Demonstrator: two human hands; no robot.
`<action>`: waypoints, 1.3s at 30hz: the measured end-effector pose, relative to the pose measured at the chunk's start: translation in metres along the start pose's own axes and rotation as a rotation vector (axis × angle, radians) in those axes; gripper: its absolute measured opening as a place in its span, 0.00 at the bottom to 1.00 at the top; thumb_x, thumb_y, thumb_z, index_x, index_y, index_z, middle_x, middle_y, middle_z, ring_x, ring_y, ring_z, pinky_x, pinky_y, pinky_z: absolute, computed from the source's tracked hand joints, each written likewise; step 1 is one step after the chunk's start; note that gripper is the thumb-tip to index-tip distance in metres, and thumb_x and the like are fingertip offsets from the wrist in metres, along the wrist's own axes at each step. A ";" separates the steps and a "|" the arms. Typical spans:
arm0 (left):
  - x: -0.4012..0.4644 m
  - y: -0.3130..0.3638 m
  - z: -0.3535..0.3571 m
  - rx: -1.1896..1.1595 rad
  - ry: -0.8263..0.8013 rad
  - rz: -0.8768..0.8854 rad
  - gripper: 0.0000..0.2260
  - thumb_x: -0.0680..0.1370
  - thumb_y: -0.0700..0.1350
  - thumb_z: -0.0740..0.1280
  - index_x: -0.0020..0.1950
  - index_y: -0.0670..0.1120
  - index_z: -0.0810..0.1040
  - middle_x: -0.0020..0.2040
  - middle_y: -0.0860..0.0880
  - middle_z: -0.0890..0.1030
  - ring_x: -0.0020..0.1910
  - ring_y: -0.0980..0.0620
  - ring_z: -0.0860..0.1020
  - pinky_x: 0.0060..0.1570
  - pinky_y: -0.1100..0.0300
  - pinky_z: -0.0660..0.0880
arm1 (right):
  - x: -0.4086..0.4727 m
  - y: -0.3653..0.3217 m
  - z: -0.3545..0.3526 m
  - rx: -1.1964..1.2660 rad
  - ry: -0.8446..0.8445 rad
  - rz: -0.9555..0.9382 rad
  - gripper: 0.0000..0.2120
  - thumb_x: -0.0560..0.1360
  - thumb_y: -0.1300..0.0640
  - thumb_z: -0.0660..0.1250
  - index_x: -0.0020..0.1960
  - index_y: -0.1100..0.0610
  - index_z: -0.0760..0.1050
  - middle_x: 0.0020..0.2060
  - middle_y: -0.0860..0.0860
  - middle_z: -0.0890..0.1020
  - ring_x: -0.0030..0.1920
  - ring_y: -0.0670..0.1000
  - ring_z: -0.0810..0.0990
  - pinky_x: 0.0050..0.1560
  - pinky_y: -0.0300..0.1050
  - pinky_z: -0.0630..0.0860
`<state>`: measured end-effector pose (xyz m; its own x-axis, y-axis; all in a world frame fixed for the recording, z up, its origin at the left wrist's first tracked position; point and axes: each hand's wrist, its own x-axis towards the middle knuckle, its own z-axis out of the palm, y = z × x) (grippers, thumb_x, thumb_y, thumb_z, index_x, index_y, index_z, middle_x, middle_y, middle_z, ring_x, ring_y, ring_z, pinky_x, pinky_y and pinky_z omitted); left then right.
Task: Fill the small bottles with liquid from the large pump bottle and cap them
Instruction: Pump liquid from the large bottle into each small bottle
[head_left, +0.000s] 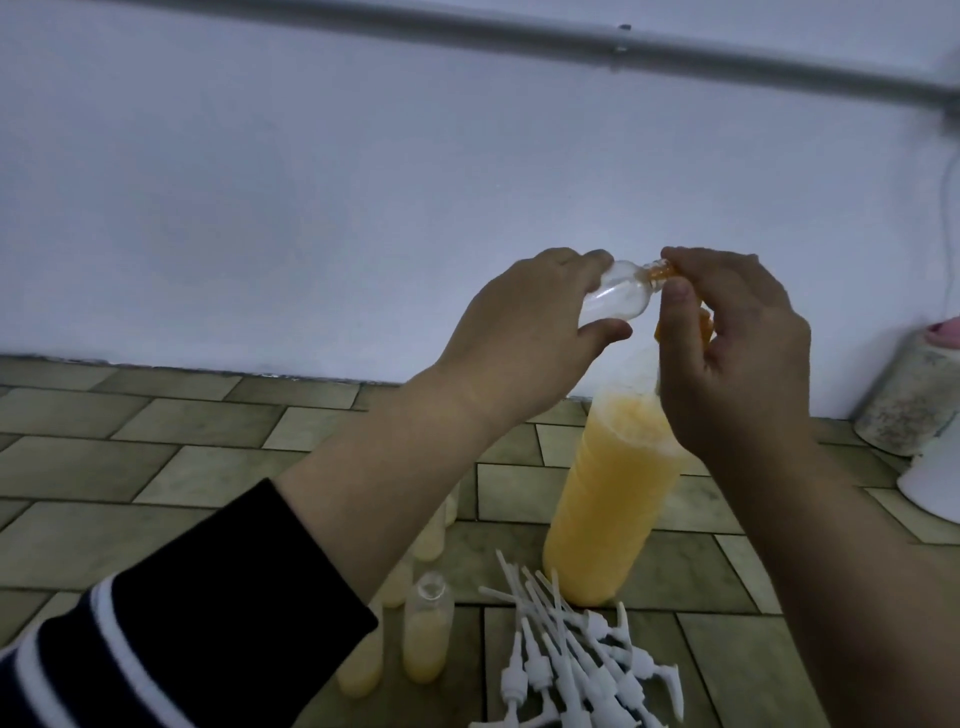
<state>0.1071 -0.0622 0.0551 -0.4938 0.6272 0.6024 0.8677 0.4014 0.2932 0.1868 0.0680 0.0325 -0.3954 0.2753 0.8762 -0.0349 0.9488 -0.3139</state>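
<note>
Up in front of the pale wall (363, 182), my left hand (524, 332) holds a small clear bottle (254, 299) on its side, its neck pointing right. My left fingers (597, 258) close over its top while my thumb presses from below, so the bottle is clamped between them. It looks nearly empty. My right hand (737, 353) meets it at the neck, its fingers pinched round an orange nozzle (818, 270) that touches the bottle's mouth; more orange plastic shows lower down inside my right palm, though my hand hides most of it.

Below my right hand stands the large bottle (608, 493), upright on the tiled floor (156, 467) and filled with cloudy yellow-orange liquid almost to its top. My wrist covers its upper part, so I cannot tell how the pump sits in it.

Left of the large bottle, partly behind my left forearm, stand several small bottles. One uncapped small bottle (427, 629) is about half full of the same yellow liquid, and another filled bottle (361, 670) stands just beside it, nearer my striped dark sleeve (182, 623). Near the foot of the large bottle lies a loose heap of white pump caps (576, 654) with their long dip tubes crossing one another.

At the far right, against the wall, a grey cylinder (909, 405) leans, with a white object (935, 483) below it.
</note>
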 end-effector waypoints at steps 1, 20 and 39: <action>-0.001 0.000 0.001 -0.003 -0.012 -0.001 0.21 0.77 0.56 0.64 0.69 0.51 0.69 0.61 0.53 0.76 0.55 0.54 0.74 0.49 0.63 0.67 | -0.002 0.001 0.001 -0.004 -0.002 0.008 0.25 0.78 0.46 0.50 0.62 0.60 0.76 0.57 0.55 0.79 0.59 0.55 0.75 0.60 0.52 0.72; -0.003 -0.001 0.006 -0.001 -0.033 -0.025 0.20 0.78 0.55 0.64 0.68 0.51 0.69 0.60 0.53 0.75 0.54 0.54 0.74 0.47 0.64 0.65 | -0.003 0.004 0.005 -0.008 -0.038 0.032 0.25 0.77 0.46 0.50 0.61 0.59 0.76 0.57 0.55 0.80 0.59 0.52 0.75 0.56 0.42 0.69; 0.005 -0.002 -0.002 0.050 -0.023 0.010 0.20 0.77 0.55 0.64 0.68 0.51 0.69 0.60 0.53 0.75 0.55 0.53 0.74 0.47 0.64 0.66 | 0.005 -0.001 0.001 -0.089 -0.040 -0.018 0.27 0.78 0.44 0.48 0.61 0.59 0.77 0.58 0.54 0.80 0.61 0.53 0.75 0.71 0.47 0.60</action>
<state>0.1030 -0.0611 0.0592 -0.4870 0.6461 0.5877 0.8688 0.4275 0.2499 0.1835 0.0684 0.0366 -0.4322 0.2530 0.8656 0.0387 0.9642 -0.2625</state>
